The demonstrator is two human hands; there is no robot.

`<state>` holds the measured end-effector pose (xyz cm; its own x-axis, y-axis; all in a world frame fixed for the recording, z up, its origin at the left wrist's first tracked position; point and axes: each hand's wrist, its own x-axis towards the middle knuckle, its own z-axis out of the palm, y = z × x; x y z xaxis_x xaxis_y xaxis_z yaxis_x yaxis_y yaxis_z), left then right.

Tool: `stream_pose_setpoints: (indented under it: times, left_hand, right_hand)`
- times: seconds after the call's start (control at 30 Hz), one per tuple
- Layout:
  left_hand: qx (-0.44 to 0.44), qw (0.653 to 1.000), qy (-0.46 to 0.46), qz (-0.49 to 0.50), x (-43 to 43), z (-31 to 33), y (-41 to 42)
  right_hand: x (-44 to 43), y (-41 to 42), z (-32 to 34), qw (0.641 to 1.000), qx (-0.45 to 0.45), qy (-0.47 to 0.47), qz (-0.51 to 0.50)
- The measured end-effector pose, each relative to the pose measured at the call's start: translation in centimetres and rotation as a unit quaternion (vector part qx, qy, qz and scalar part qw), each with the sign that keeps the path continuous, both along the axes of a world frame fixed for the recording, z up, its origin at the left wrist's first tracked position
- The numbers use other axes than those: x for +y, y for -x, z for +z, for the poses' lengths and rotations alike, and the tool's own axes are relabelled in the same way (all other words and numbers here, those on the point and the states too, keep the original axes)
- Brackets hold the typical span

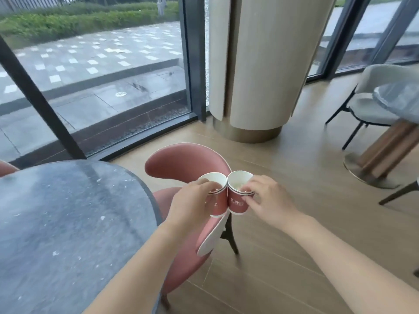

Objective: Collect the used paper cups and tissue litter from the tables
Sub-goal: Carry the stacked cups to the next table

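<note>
Room: cafe-ish spot with a pale wood-plank floor (294,223), a floor-to-ceiling window (90,64) in dark frames, and a fat cream pillar (260,64) on a brassy base.
Surface: round dark stone-look table (56,223) at lower left, glossy with light flecks; its left side is cut off by the picture edge.
Cups: two pink paper cups with white insides, held in the air side by side, walls touching, over the back of the pink chair (181,162), just off the table's right edge.
Left hand (188,200): fingers curled round the left cup (217,205), fingertips over its rim. It hides most of the cup, so the print is barely readable.
Right hand (269,200): pinches the right cup (237,203) at the rim, fingertips inside, thumb on the outer wall.
Hard to tell: something pale sits inside the right cup, too blurry to say what. The logo lettering is too smeared to read.
Pink chair: curved padded shell, dark legs, partly hidden by both arms.
Far right: a grey chair (371,87) and a second table (399,98), both cropped.
</note>
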<state>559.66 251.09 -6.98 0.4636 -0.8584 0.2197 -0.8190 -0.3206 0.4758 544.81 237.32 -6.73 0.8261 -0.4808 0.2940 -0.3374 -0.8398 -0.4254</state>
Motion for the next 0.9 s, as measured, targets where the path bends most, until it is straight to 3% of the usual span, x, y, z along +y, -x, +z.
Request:
stream_pose_setpoints:
  times: [0.23, 0.53, 0.9]
  left_hand:
    - [-0.006, 0.993, 0.021, -0.116, -7.8, 1.3, 9.6]
    - [0.000, 0.967, 0.049, -0.250, -15.0, 2.1, 28.1]
    - [-0.004, 0.906, 0.063, -0.418, -20.0, 3.3, 51.1]
  right_hand:
    - [-3.5, 12.5, 0.6, 0.991, -0.023, -0.001, -0.135]
    - [-5.4, 32.1, 1.4, 0.962, -0.035, 0.006, -0.272]
    - [-3.5, 55.3, 2.6, 0.900, -0.061, -0.010, -0.432]
